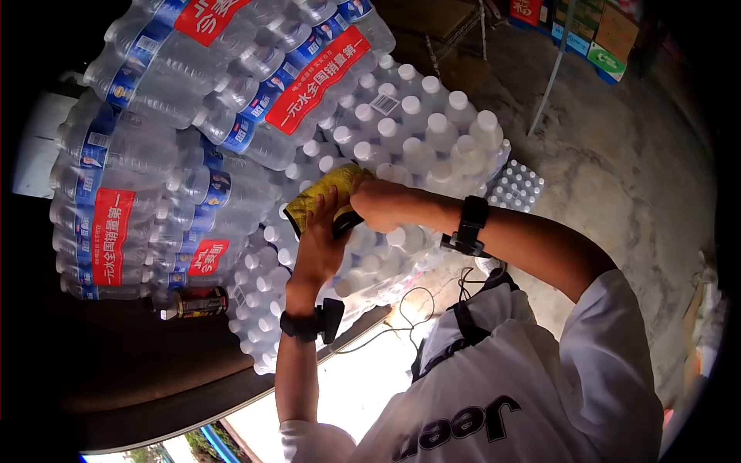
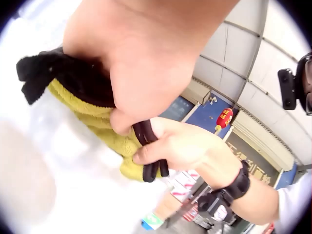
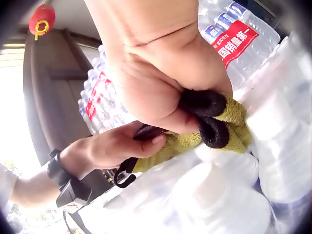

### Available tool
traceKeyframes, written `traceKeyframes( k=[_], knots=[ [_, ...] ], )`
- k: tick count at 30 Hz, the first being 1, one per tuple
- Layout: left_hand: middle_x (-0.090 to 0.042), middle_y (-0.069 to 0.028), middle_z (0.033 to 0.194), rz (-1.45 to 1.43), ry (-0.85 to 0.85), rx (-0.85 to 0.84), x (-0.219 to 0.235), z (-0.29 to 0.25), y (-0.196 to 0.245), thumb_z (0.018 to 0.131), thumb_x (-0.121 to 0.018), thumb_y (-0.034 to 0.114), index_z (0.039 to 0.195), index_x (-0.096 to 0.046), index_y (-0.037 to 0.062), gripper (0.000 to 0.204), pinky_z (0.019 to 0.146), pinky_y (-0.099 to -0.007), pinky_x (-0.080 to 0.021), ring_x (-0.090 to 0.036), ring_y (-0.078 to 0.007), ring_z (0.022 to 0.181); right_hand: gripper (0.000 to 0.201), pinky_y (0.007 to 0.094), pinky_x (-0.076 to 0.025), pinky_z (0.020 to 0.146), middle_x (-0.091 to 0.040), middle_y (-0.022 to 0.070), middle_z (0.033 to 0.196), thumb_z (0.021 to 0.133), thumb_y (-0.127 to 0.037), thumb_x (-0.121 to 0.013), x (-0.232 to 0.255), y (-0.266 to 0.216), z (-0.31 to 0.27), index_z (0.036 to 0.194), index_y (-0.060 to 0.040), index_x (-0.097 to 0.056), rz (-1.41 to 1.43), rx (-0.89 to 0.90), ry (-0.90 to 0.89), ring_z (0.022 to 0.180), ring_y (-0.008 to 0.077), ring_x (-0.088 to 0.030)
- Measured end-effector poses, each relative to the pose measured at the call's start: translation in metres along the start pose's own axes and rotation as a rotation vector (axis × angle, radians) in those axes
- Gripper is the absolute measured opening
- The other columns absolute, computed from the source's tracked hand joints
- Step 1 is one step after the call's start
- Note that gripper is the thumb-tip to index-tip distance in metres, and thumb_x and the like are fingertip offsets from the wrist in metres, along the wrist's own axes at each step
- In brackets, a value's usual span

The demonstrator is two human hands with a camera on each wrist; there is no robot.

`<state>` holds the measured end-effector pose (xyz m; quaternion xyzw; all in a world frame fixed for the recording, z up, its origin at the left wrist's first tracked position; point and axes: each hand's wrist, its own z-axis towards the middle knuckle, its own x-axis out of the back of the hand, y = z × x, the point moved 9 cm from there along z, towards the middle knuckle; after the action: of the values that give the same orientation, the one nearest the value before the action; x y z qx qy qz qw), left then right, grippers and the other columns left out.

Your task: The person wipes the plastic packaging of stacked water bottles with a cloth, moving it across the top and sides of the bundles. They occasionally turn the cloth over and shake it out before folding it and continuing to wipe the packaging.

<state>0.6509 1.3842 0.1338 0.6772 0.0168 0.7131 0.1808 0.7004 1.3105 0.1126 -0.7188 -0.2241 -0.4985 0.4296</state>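
A yellow-green cloth (image 1: 318, 191) with black edging is held between both hands over shrink-wrapped bottles with white caps (image 1: 413, 104). The left hand (image 1: 320, 243) grips its near left side, fingers over the yellow face. At the far right end the right hand (image 1: 386, 202) pinches it, fingers curled. In the left wrist view the cloth (image 2: 97, 122) hangs in folds, with the left hand (image 2: 131, 63) at its black edge and the right hand (image 2: 180, 146) pinching black loops. Folded black edging shows beside the right hand (image 3: 161, 83) in the right wrist view, the left hand (image 3: 114, 148) beyond it.
Packs of bottles with blue and red labels (image 1: 116, 224) are stacked at the left. A dark can (image 1: 199, 302) lies below them. A thin pole (image 1: 554, 73) and colourful boxes (image 1: 610, 50) stand at the upper right, on a grey floor (image 1: 610, 177). A cable (image 1: 417, 309) hangs near the shirt.
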Motion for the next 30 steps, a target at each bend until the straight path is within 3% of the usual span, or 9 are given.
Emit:
traceKeyframes(
  k=[2, 6, 9, 13, 17, 19, 25, 29, 30],
  knots=[
    [-0.059, -0.0262, 0.136, 0.222, 0.147, -0.211, 0.004, -0.015, 0.028, 0.095, -0.063, 0.01, 0.156, -0.032, 0.0083, 0.069, 0.096, -0.0388, -0.05, -0.064, -0.0381, 0.118, 0.022, 0.0428, -0.056, 0.084, -0.061, 0.0312, 0.119, 0.075, 0.002, -0.065, 0.004, -0.004, -0.009, 0.096, 0.0046, -0.073, 0.037, -0.018, 0.035, 0.102, 0.0407, -0.068],
    [-0.049, -0.0247, 0.147, -0.329, -0.081, 0.164, 0.003, 0.033, -0.024, 0.093, -0.062, 0.009, 0.146, -0.046, 0.002, 0.055, 0.112, -0.046, -0.039, -0.037, -0.0449, 0.142, 0.018, 0.0448, -0.056, 0.077, -0.071, 0.0241, 0.084, 0.074, 0.0, -0.067, 0.018, 0.006, 0.016, 0.09, 0.006, -0.072, 0.197, -0.043, 0.162, 0.086, 0.0394, -0.071],
    [-0.049, -0.0247, 0.147, -0.386, -0.114, 0.283, 0.0, 0.028, -0.023, 0.092, -0.061, 0.007, 0.147, -0.044, 0.0036, 0.058, 0.113, -0.0453, -0.038, -0.037, -0.0449, 0.142, 0.016, 0.0425, -0.057, 0.078, -0.074, 0.0176, 0.09, 0.075, -0.006, -0.069, 0.011, 0.004, 0.015, 0.089, -0.0019, -0.076, 0.077, -0.027, 0.118, 0.09, 0.0341, -0.072],
    [-0.037, -0.0201, 0.158, -0.172, -0.081, 0.05, -0.002, -0.028, 0.041, 0.089, -0.067, 0.008, 0.148, -0.047, 0.0099, 0.062, 0.116, -0.0583, -0.03, -0.032, -0.0483, 0.144, 0.017, 0.0434, -0.054, 0.088, -0.072, 0.0208, 0.09, 0.073, -0.003, -0.071, -0.011, -0.011, -0.042, 0.089, -0.0013, -0.077, 0.045, 0.048, 0.292, 0.097, 0.0378, -0.07],
    [-0.041, -0.0212, 0.155, -0.302, -0.144, 0.144, -0.003, -0.012, 0.028, 0.091, -0.065, 0.008, 0.14, -0.054, 0.0054, 0.05, 0.116, -0.0508, -0.034, -0.032, -0.0483, 0.144, 0.011, 0.0427, -0.056, 0.076, -0.072, 0.0205, 0.083, 0.072, -0.005, -0.071, -0.005, -0.005, -0.033, 0.08, 0.0008, -0.075, 0.176, 0.151, 0.422, 0.082, 0.0388, -0.07],
    [-0.042, -0.0224, 0.154, -0.338, -0.158, 0.171, 0.0, 0.001, 0.019, 0.092, -0.063, 0.008, 0.136, -0.056, 0.0036, 0.045, 0.115, -0.049, -0.035, -0.033, -0.0489, 0.143, 0.01, 0.044, -0.056, 0.07, -0.071, 0.0202, 0.079, 0.072, -0.004, -0.071, 0.011, 0.002, -0.024, 0.08, 0.0008, -0.074, 0.197, -0.049, 0.147, 0.079, 0.0394, -0.069],
    [-0.036, -0.0251, 0.157, -0.11, -0.11, -0.025, -0.012, -0.056, 0.078, 0.083, -0.066, 0.0, 0.145, -0.049, 0.0058, 0.065, 0.115, -0.0607, -0.03, -0.032, -0.0504, 0.144, 0.046, 0.0432, -0.047, 0.104, -0.049, 0.0396, 0.128, 0.073, 0.01, -0.061, -0.006, -0.024, -0.121, 0.116, 0.0238, -0.053, 0.215, 0.06, 0.622, 0.123, 0.0491, -0.053],
    [-0.041, -0.0234, 0.154, -0.134, -0.128, 0.012, 0.001, -0.04, 0.082, 0.087, -0.065, -0.002, 0.142, -0.053, 0.0054, 0.057, 0.117, -0.0469, -0.034, -0.033, -0.0427, 0.146, 0.054, 0.0441, -0.044, 0.109, -0.05, 0.0396, 0.125, 0.072, 0.012, -0.06, -0.009, -0.016, -0.112, 0.122, 0.0259, -0.046, 0.339, 0.027, 0.589, 0.127, 0.0492, -0.05],
    [-0.042, -0.0238, 0.153, -0.158, -0.12, 0.024, 0.003, -0.032, 0.074, 0.087, -0.065, -0.003, 0.141, -0.053, 0.0062, 0.056, 0.116, -0.0468, -0.037, -0.033, -0.0429, 0.145, 0.056, 0.0421, -0.046, 0.107, -0.05, 0.0396, 0.125, 0.073, 0.011, -0.06, -0.001, -0.012, -0.101, 0.125, 0.0251, -0.044, 0.439, -0.045, 0.336, 0.124, 0.0482, -0.053]
  ],
)
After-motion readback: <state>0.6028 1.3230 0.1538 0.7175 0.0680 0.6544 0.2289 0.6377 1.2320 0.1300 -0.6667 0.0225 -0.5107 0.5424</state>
